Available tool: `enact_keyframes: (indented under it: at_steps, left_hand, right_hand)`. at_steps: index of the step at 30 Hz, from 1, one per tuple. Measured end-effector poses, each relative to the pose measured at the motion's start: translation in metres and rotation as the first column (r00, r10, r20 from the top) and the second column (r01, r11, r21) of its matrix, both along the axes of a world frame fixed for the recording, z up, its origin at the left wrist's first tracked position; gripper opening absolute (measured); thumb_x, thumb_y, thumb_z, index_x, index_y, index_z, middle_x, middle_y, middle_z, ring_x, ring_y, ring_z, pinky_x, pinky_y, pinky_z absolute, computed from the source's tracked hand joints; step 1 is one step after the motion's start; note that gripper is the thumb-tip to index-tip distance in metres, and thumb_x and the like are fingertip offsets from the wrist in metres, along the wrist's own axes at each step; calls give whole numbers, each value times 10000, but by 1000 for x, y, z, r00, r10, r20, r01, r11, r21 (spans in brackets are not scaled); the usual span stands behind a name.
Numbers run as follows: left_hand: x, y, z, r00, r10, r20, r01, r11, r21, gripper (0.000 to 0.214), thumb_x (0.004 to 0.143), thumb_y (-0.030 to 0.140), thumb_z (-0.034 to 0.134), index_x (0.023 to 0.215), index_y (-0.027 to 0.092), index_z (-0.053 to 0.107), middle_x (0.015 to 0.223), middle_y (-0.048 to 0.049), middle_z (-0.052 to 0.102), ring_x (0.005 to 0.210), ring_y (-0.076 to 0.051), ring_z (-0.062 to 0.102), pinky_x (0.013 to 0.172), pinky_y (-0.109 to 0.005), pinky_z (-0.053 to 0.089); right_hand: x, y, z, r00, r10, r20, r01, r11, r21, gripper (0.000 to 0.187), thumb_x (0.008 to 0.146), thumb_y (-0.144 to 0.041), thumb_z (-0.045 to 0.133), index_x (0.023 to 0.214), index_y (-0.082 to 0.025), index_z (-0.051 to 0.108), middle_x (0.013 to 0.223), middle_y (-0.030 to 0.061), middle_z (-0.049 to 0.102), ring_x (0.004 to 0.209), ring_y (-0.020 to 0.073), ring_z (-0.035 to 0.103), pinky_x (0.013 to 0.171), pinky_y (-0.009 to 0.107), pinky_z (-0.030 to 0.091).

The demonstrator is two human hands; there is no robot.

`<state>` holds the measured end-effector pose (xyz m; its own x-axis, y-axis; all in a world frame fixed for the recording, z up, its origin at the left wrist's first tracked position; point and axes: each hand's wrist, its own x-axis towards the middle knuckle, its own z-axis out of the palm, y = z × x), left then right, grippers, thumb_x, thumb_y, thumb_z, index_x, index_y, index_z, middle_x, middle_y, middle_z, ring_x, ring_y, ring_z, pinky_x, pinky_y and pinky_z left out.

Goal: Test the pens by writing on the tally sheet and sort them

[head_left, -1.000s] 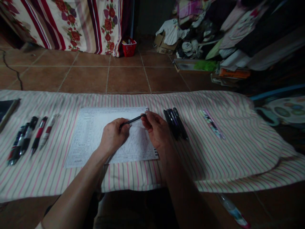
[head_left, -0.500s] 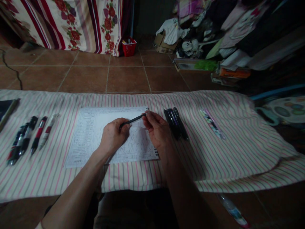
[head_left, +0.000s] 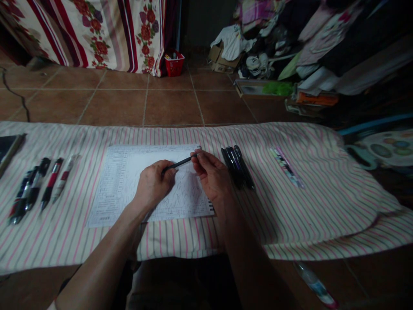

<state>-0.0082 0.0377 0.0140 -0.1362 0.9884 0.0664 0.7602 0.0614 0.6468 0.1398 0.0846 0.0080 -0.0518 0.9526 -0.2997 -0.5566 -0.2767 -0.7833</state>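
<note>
A black pen (head_left: 179,163) is held between both hands above a printed, scribbled-on sheet of paper (head_left: 129,181). My left hand (head_left: 152,184) is closed round the pen's lower left end. Fingers of my right hand (head_left: 211,174) pinch its upper right end. The sheet lies on a pink-and-green striped cloth (head_left: 322,202) spread over the floor. Both forearms reach in from the bottom edge.
Several pens (head_left: 35,187) lie in a row at the left, a bunch of dark pens (head_left: 238,166) right of the paper, a patterned pen (head_left: 286,167) farther right. A dark notebook (head_left: 8,148) sits far left. Beyond: tiled floor (head_left: 167,103), red basket (head_left: 174,63), clutter.
</note>
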Motion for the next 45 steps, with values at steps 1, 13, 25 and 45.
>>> enact_keyframes:
  at_steps: [1, 13, 25, 45]
  left_hand:
    - [0, 0, 0, 1000, 0, 3, 0, 1000, 0, 231, 826, 268, 507, 952, 182, 681, 806, -49, 702, 717, -182, 629, 674, -289, 468]
    - [0, 0, 0, 999, 14, 46, -13, 1000, -20, 255, 827, 293, 502, 968, 187, 687, 800, -43, 703, 693, -174, 627, 637, -277, 459]
    - [1, -1, 2, 1000, 5, 24, -5, 1000, -14, 234, 825, 268, 506, 949, 188, 687, 814, -46, 706, 731, -182, 635, 671, -282, 461]
    - [1, -2, 0, 1000, -9, 0, 9, 999, 35, 233, 831, 273, 499, 950, 203, 686, 828, -47, 706, 747, -187, 637, 690, -296, 469]
  right_hand:
    - [0, 0, -1, 1000, 0, 6, 0, 1000, 1, 170, 606, -218, 788, 755, -179, 716, 768, -5, 708, 668, 67, 643, 611, 146, 544]
    - [-1, 0, 0, 1000, -7, -2, 7, 1000, 16, 183, 599, -233, 796, 753, -176, 714, 772, -8, 709, 665, 65, 642, 611, 145, 544]
    - [0, 1, -2, 1000, -8, 4, 8, 1000, 30, 151, 615, -223, 781, 746, -182, 718, 769, -6, 708, 678, 65, 647, 619, 136, 546]
    - [0, 0, -4, 1000, -4, 21, 3, 999, 53, 150, 645, -244, 762, 774, -184, 715, 806, -1, 708, 713, 74, 645, 684, 176, 549]
